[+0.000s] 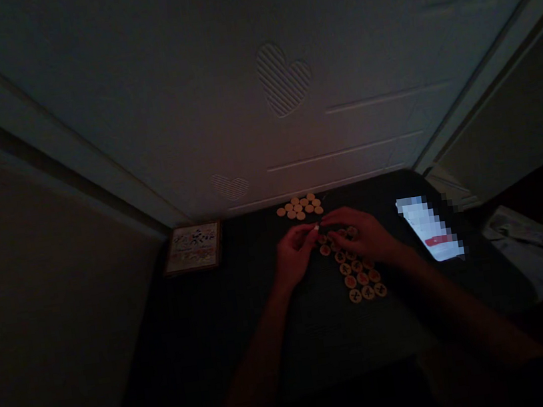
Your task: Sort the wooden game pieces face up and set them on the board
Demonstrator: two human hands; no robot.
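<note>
Left hand [295, 254]: fingertips bunched; I cannot tell if gripping. Right hand [364, 236]: curled over marked discs [363, 279], grip likewise unclear. Marked discs: rows on counter [322, 344]; plain discs [298, 208] beyond. Risk: low right hand brushing rows askew; dimness causing misread marks.

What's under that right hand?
Round pieces with red or black marks peek out around the right hand. Whatever it covers is hidden, so I can't tell if more lie there.
</note>
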